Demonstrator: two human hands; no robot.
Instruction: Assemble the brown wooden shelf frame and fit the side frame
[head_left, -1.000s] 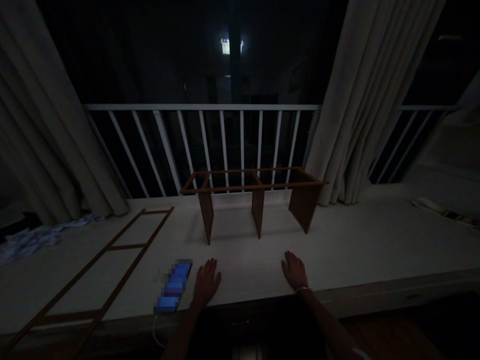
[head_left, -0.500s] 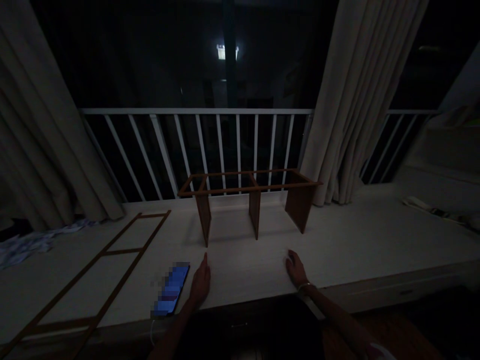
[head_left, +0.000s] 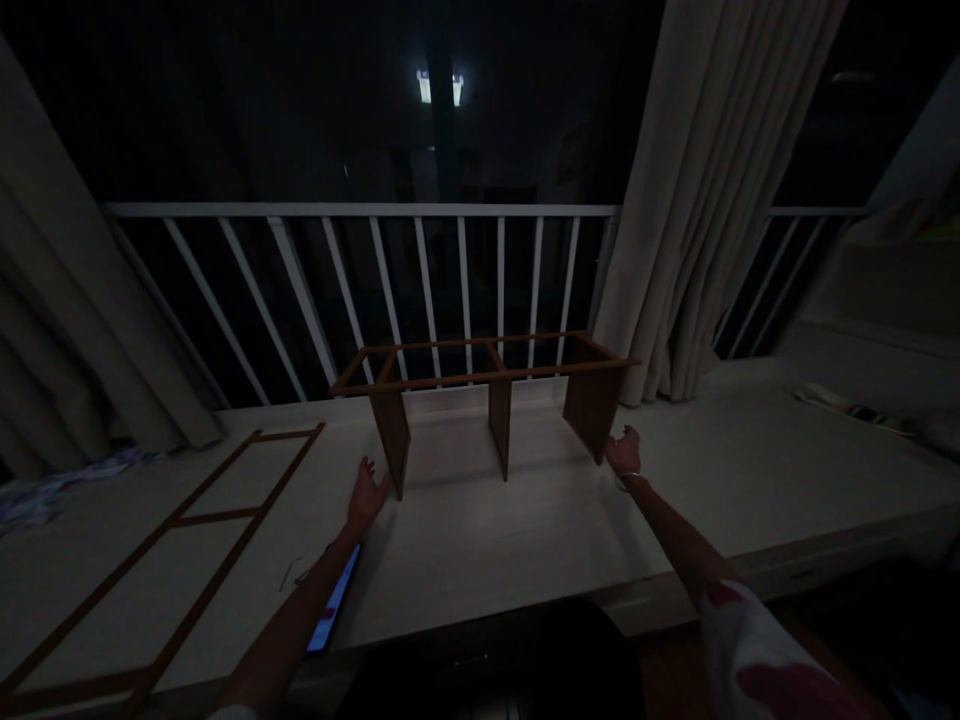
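Observation:
A brown wooden shelf frame stands on the pale ledge, its three panels upright and a ladder-like side frame across their tops. My left hand is beside the left panel, fingers apart, close to its lower outer face. At the outer side of the right panel is my right hand, its fingers spread near the lower edge; whether it touches the wood is hard to make out in the dim light. A second ladder-like wooden frame lies flat to the left. Partly behind my left forearm lies a lit phone.
A thin bent metal piece lies left of the phone. Behind the ledge runs a white railing, with curtains on both sides. A strap rests at the far right, and patterned cloth at the far left.
Both hands have moved forward and outward, from the front of the ledge to the outer sides of the shelf's end panels. The view has shifted slightly. The shelf still stands in place.

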